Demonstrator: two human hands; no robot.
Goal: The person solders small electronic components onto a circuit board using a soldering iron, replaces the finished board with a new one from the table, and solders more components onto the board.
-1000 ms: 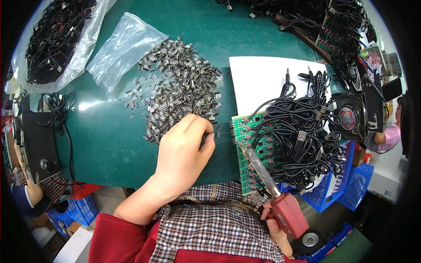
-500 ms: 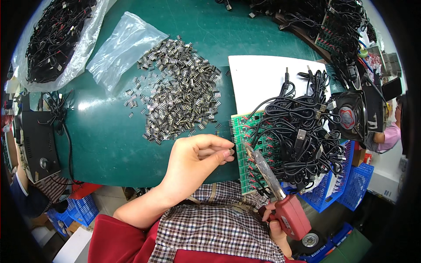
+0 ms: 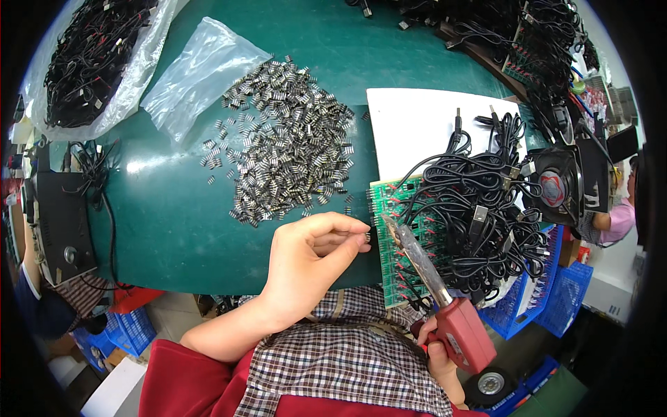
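My left hand is closed in a pinch on a small pin connector, just left of a green circuit board panel. My right hand grips a red-handled soldering gun. Its long, dark, worn barrel slants up and left over the panel, with the tip close above the upper left part of the board. Short red wire ends dot the panel, and bundled black USB cables lie across its right side. Left of the panel spreads a large heap of small black-and-silver connectors.
A white sheet lies under the cables. At the back left are a clear plastic bag and a larger bag of black cables. A black control box stands left, a round fan right. Blue crates sit below the table.
The soldering gun's tip has shifted slightly up along the panel's left side. My left hand keeps its pinch, almost in place. The whole view has moved a little.
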